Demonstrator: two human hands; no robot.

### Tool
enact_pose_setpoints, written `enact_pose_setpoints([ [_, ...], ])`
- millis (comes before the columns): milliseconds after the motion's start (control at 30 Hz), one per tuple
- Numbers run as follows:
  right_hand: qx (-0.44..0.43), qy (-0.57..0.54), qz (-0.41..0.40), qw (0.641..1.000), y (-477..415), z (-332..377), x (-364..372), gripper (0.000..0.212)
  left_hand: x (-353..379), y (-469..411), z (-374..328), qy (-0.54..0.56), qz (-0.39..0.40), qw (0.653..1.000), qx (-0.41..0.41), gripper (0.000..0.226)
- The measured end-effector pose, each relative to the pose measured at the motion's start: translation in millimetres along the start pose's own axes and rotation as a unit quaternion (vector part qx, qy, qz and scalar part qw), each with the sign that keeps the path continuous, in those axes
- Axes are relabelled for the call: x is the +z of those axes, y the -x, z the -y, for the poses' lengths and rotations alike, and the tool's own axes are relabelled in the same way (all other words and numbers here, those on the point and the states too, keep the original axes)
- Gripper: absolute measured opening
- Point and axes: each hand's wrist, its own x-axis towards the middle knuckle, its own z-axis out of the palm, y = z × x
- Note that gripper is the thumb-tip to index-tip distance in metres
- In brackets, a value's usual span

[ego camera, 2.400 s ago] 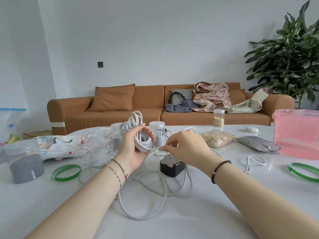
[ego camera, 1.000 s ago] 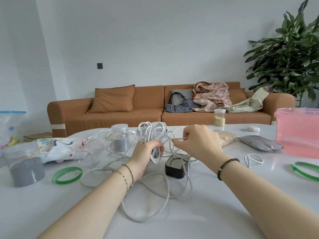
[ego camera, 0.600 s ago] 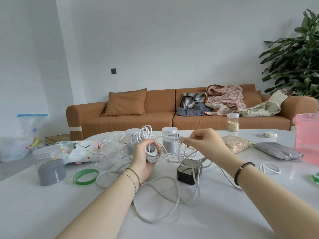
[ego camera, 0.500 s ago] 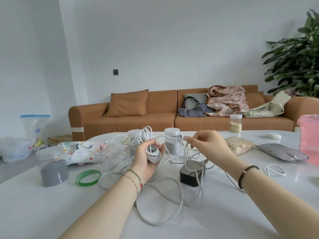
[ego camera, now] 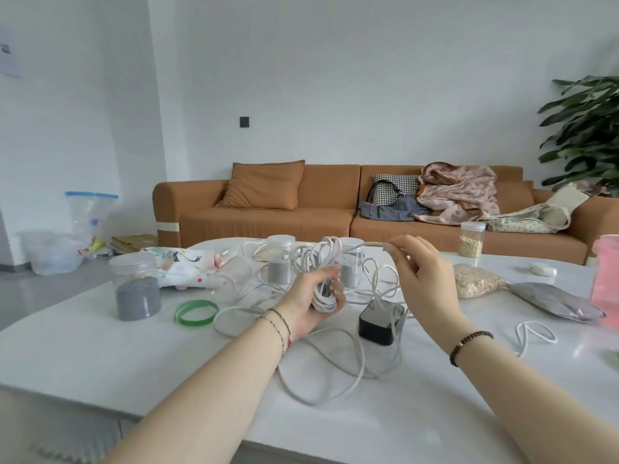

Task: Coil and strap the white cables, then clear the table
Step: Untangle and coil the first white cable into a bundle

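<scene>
A person's left hand [ego camera: 310, 301] grips a bundle of coiled white cable [ego camera: 318, 272] while the right hand [ego camera: 423, 279] pinches its free strand above the white table [ego camera: 100, 346].

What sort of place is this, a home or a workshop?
Most likely a living room in a home. A brown sofa with a cushion and a crumpled blanket stands by the wall, a large leafy plant is at the right, and the white table holds jars and white cable.

Left hand [ego camera: 310, 301] curls palm-up; right hand [ego camera: 425, 279] pinches, raised.
</scene>
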Motion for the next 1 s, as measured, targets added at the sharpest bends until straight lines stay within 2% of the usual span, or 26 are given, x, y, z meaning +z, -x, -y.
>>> enact_pose_setpoints([
  [33, -0.003, 0.003, -0.008, 1.0, 0, 0, -2, 0.01, 3, 1, 2, -0.006, 0.012, 1.0, -0.012, 0.005],
  [167, 0.007, 0.006, -0.013, 1.0, -1, -6, -4, 0.011, 9, 3, 12, -0.049, 0.072, 0.995, -0.045, 0.026],
  [333, 0.059, -0.061, -0.03, 0.996, -5, -12, -5, 0.013, 10, 6, 14, -0.109, 0.112, 0.986, -0.061, 0.02],
  [400, 0.042, -0.05, -0.033, 0.997, -6, -6, -6, 0.013, 13, 7, 15, -0.145, 0.096, 0.983, -0.059, 0.008],
  [467, 0.013, -0.036, -0.029, 0.999, -7, 3, -6, 0.013, 12, 6, 17, -0.166, 0.079, 0.982, -0.052, 0.026],
  [500, -0.01, -0.034, -0.024, 0.999, -7, 7, -4, 0.012, 12, 5, 17, -0.164, 0.077, 0.982, -0.047, 0.028],
  [600, -0.086, -0.018, 0.017, 0.996, -2, 11, 2, 0.014, 13, 2, 20, -0.152, 0.071, 0.986, -0.015, 0.01],
  [667, -0.114, 0.009, 0.053, 0.992, 0, 9, 6, 0.02, 14, 0, 20, -0.14, 0.039, 0.989, 0.019, 0.013],
  [733, -0.122, 0.024, 0.099, 0.987, 2, 8, 7, 0.027, 14, -4, 19, -0.123, -0.025, 0.991, 0.054, 0.024],
  [800, -0.118, 0.02, 0.141, 0.983, 2, 9, 7, 0.034, 14, -6, 17, -0.117, -0.085, 0.985, 0.091, 0.024],
  [867, -0.11, 0.015, 0.141, 0.984, 0, 9, 8, 0.031, 11, -7, 15, -0.113, -0.123, 0.98, 0.111, 0.022],
  [1000, -0.102, 0.03, 0.11, 0.988, 0, 7, 8, 0.02, 11, -10, 14, -0.058, -0.11, 0.99, 0.071, 0.02],
])
